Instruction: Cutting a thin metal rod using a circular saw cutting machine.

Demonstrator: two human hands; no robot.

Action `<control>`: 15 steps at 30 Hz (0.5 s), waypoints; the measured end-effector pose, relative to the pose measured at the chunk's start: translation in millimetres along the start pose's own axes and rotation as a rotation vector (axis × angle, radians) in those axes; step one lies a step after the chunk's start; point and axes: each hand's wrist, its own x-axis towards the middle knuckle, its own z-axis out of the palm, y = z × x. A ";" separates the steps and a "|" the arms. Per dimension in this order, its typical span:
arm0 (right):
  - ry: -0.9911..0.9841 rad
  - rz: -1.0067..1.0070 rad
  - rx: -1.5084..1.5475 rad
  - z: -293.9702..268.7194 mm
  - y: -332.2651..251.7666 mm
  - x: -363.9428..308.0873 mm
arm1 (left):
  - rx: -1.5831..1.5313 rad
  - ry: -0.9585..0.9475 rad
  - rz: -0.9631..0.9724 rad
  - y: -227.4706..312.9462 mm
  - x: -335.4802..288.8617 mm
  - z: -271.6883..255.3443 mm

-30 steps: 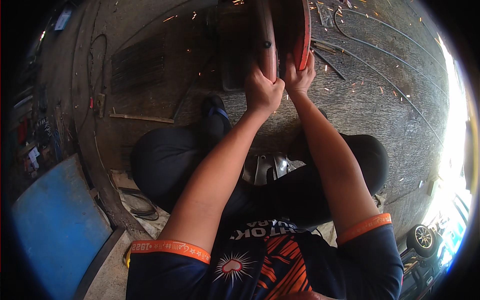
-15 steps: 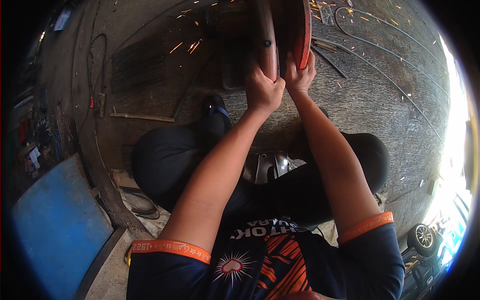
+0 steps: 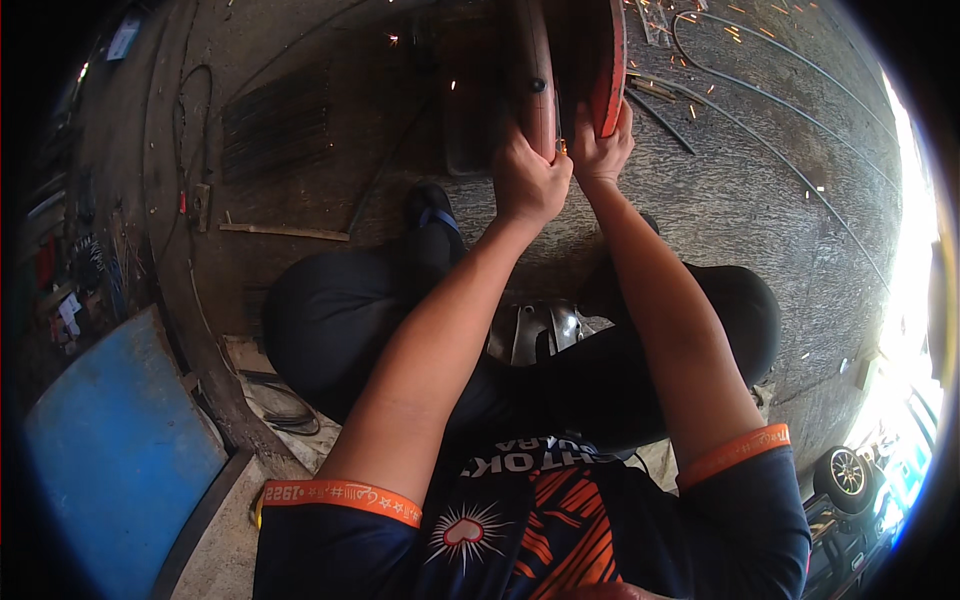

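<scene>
A power saw, apparently a cut-off saw, stands at the top middle, with a reddish-brown curved handle (image 3: 536,85) and a red curved guard (image 3: 609,85). My left hand (image 3: 532,180) is closed round the handle's lower end. Just to its right, my right hand (image 3: 600,150) is at the lower tip of the guard, thumb on one side and fingers curled on the other. What it grips is hidden behind the guard. A small orange glow shows between the two hands. The blade and whatever it touches lie in dark shadow.
Sparks (image 3: 735,35) fly at the upper right. A thin cable (image 3: 760,135) loops across the worn floor (image 3: 790,260). Sticks (image 3: 650,88) lie beside the saw, and a wooden strip (image 3: 285,233) at left. A shiny dark metal piece (image 3: 530,335) sits between my legs; a blue panel (image 3: 120,450) is lower left.
Most sparks at the upper left have thinned out, while those at the upper right have shifted. Both hands and the saw stay almost in place.
</scene>
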 end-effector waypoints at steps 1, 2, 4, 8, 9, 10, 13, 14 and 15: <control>-0.005 0.011 0.012 -0.2 -0.3 -0.1 | -0.015 -0.002 0.012 0.0 -0.4 -0.2; -0.008 0.016 0.010 -0.1 -0.7 -0.6 | -0.013 -0.005 0.007 -0.3 -0.7 -0.8; -0.002 -0.003 -0.003 -0.1 -0.7 -0.8 | -0.002 0.032 0.080 -0.3 -0.5 -0.9; -0.006 -0.023 -0.026 0.6 2.2 -0.9 | -0.007 0.023 0.045 0.0 -0.2 -0.8; -0.002 -0.024 -0.010 1.0 3.2 -0.9 | -0.014 0.010 0.035 0.1 -0.5 -1.0; 0.002 -0.026 0.003 1.2 4.2 -1.0 | -0.021 -0.005 0.024 0.3 -0.9 -1.1; -0.011 -0.042 -0.043 1.6 6.0 -1.1 | -0.025 0.025 0.036 0.9 -1.4 0.0; -0.010 -0.054 -0.037 1.5 6.0 -1.2 | -0.026 0.028 0.035 1.0 -1.7 0.0; -0.007 -0.045 -0.034 1.3 5.8 -1.5 | -0.017 0.013 0.008 0.9 -2.3 -0.2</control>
